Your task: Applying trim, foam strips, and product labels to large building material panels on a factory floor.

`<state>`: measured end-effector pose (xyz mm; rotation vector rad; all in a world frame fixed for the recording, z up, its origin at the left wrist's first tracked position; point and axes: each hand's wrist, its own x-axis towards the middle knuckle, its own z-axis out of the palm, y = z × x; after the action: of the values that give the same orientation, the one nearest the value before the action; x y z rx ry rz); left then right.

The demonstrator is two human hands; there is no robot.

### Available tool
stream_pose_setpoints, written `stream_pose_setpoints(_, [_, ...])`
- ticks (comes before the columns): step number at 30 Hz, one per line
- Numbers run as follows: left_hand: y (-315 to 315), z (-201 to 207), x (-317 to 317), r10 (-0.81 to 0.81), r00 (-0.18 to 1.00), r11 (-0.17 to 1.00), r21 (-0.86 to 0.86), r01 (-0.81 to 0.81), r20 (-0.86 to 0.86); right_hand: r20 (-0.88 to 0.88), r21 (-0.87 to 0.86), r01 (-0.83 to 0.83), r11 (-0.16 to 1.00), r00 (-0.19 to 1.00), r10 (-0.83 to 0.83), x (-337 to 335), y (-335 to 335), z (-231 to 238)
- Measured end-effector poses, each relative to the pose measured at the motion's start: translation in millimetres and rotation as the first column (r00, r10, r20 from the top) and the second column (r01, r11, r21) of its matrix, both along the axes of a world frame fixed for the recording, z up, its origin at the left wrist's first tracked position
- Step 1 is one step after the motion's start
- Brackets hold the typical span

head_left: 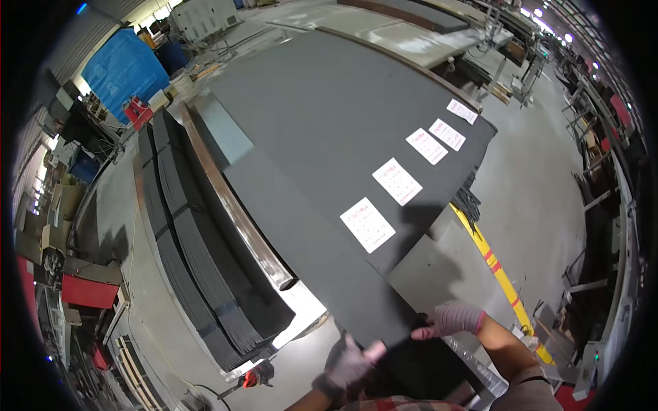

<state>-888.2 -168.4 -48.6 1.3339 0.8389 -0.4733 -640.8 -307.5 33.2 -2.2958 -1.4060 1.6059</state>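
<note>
A long dark grey sheet point(312, 222) stretches from the table toward me, its near end reaching past the table's edge. At the near left corner my left hand point(351, 364), in a light glove with a dark cuff, grips the sheet with the thumb on top. My right hand point(456, 320), in a pale knitted glove with a pink cuff, pinches the near right corner; its fingertips are partly hidden. Beneath lie wider dark grey sheets point(301, 89). Several white paper labels with red and black print, the nearest a large label point(368, 225), lie along the right side.
Strapped stacks of black strips point(199, 240) lie left of a brown table rail point(229, 205). A yellow bar with red bands point(493, 264) runs along the floor at right. A blue cover point(123, 72) hangs far left. An orange-and-black tool point(257, 375) sits near the stacks' end.
</note>
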Motion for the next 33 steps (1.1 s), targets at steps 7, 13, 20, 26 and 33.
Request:
stream_pose_setpoints(7, [8, 2, 30, 0.334, 0.923, 0.942, -0.030, -0.335, 0.190, 0.084, -0.008, 0.150, 0.989, 0.985, -0.149, -11, 22, -14])
stream_pose_setpoints(13, [9, 94, 24, -0.113, 0.839, 0.586, 0.718, -0.377, 0.533, -0.065, 0.294, -0.097, 0.951, 0.990, 0.121, -29, 14, 54])
stream_pose_setpoints(20, [56, 42, -52, 0.113, 0.933, 0.991, -0.112, -0.079, 0.341, -0.180, 0.222, -0.155, 0.963, 0.964, 0.196, 53, 15, 27])
stream_pose_setpoints(26, [-20, -151, -13, 0.310, 0.881, 0.873, -0.474, -0.114, 0.357, -0.381, 0.246, 0.123, 0.961, 0.925, -0.021, 46, -3, -145])
stream_pose_setpoints(33, [-13, -122, -33, -0.313, 0.860, 0.917, 0.362, 0.164, 0.403, 0.301, 0.687, -0.015, 0.726, 0.916, -0.266, -86, 25, 5])
